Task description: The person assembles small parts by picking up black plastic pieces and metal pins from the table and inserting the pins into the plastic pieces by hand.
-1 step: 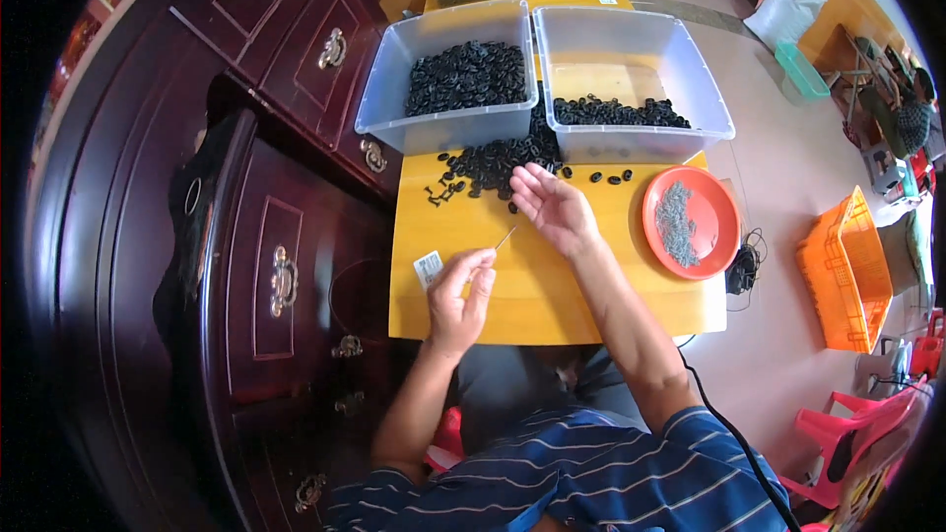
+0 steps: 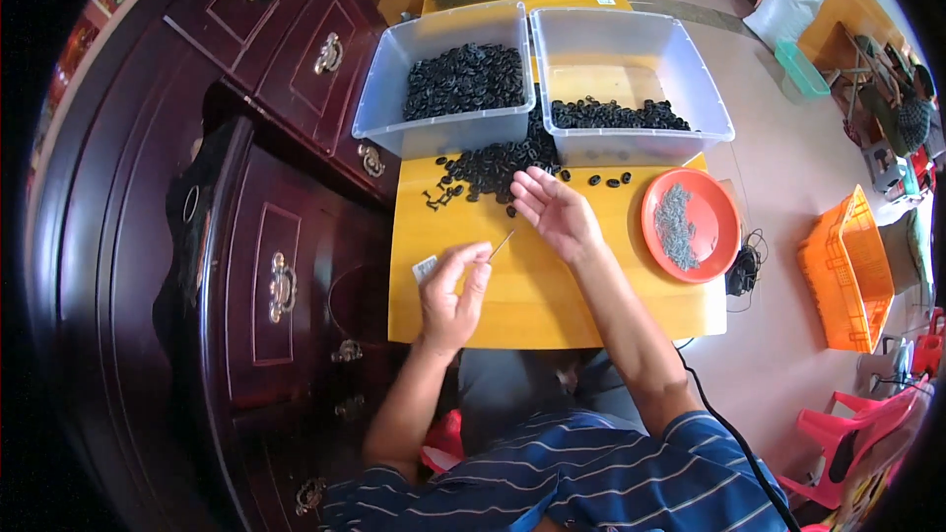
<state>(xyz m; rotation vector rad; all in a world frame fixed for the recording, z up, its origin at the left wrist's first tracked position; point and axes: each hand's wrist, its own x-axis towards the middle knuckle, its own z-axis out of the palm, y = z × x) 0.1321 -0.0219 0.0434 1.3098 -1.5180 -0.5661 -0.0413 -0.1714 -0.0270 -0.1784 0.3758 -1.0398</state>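
Note:
My left hand (image 2: 453, 298) is closed in a pinch on a thin metal pin (image 2: 502, 244), whose tip points up and to the right. My right hand (image 2: 559, 217) is turned palm up, its fingers stretched out and holding nothing that I can see. Just beyond its fingertips lies a loose heap of small black oval plastic rings (image 2: 503, 160), with a few strays at its edges. A red round plate (image 2: 724, 227) to the right of my right hand carries a pile of small grey metal pieces (image 2: 676, 227). Beside my left hand is a white label (image 2: 425, 267), partly covered.
Two clear plastic bins, the left (image 2: 448, 128) and the right (image 2: 641, 146), stand at the back of the yellow table (image 2: 552, 320) with black parts inside. Dark wooden drawers (image 2: 276, 281) border the left side. An orange crate (image 2: 845, 271) and pink chair (image 2: 838, 433) are at right.
My left hand has shifted slightly left and nearer to me, with the pin still pinched. The right hand stays almost in place, palm up.

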